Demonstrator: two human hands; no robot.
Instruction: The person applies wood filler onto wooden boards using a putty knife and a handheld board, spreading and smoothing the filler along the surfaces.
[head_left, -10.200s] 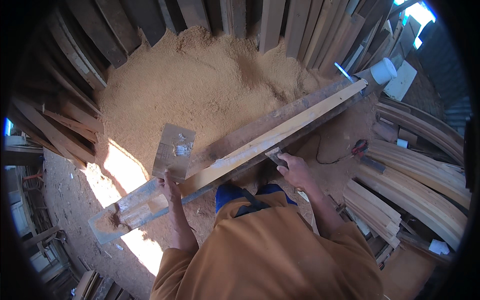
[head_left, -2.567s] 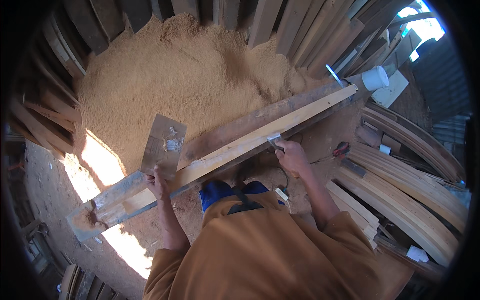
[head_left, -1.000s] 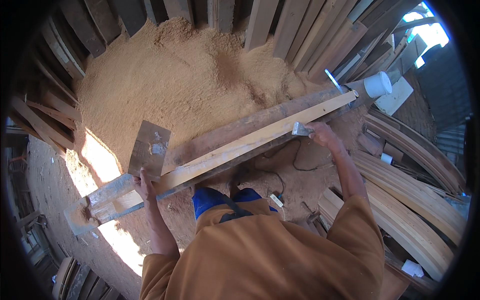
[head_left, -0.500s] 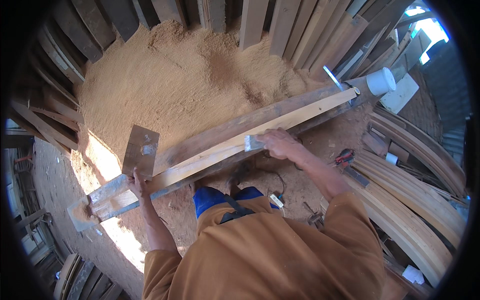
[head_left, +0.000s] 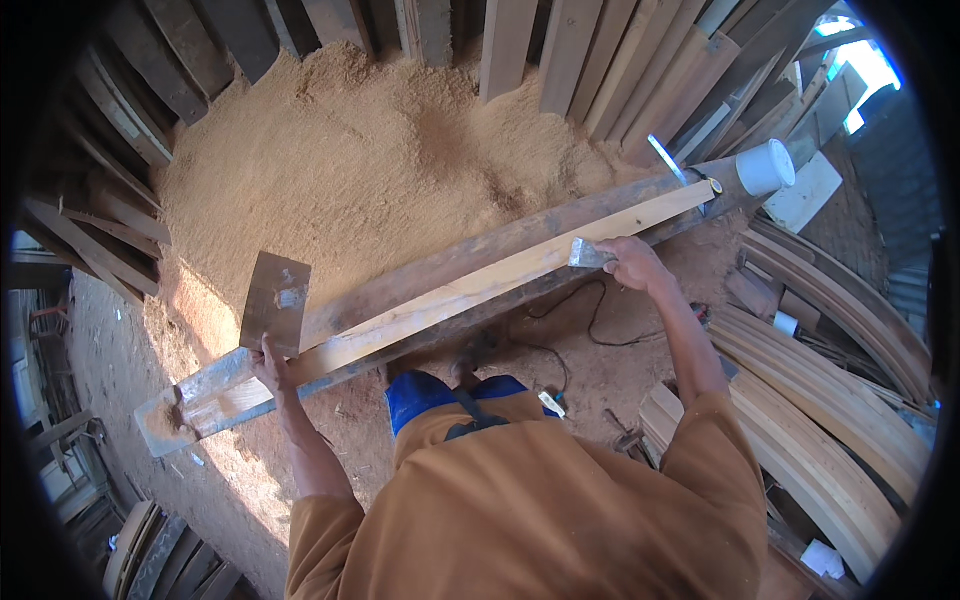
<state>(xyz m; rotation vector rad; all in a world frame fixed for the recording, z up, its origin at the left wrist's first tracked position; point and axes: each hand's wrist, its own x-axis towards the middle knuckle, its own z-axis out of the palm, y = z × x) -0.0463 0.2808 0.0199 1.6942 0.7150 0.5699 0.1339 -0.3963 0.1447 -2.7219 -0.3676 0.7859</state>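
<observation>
1. Currently, the left hand (head_left: pixel 270 368) keeps a closed grip on the near edge of a brown rectangular board (head_left: pixel 268 318), held tilted above the left part of a long, worn counter (head_left: pixel 500 238).
2. A whitish patch of filler (head_left: pixel 291 298) sits on the board's upper face, a little right of its middle.
3. The right hand (head_left: pixel 637 264) has a narrow grip around the handle of a putty knife (head_left: pixel 588 254), its broad metal blade pointing left.
4. That blade is over the near side of a pale wooden plank (head_left: pixel 470 296); I cannot tell whether the two touch.
5. The plank lies lengthwise on the counter, from near left to far right, with whitish smears along its middle stretch.
6. A small heap of sawdust (head_left: pixel 168 418) rests at the counter's left end, and a white bucket (head_left: pixel 765 168) is at its far right end, just beyond the plank.
7. On the far side spreads a large sawdust pile (head_left: pixel 350 160), with upright boards (head_left: pixel 508 50) behind it.
8. To the right are stacked planks (head_left: pixel 825 405); a dark cable (head_left: pixel 594 322) trails across the ground between them and the person.
</observation>
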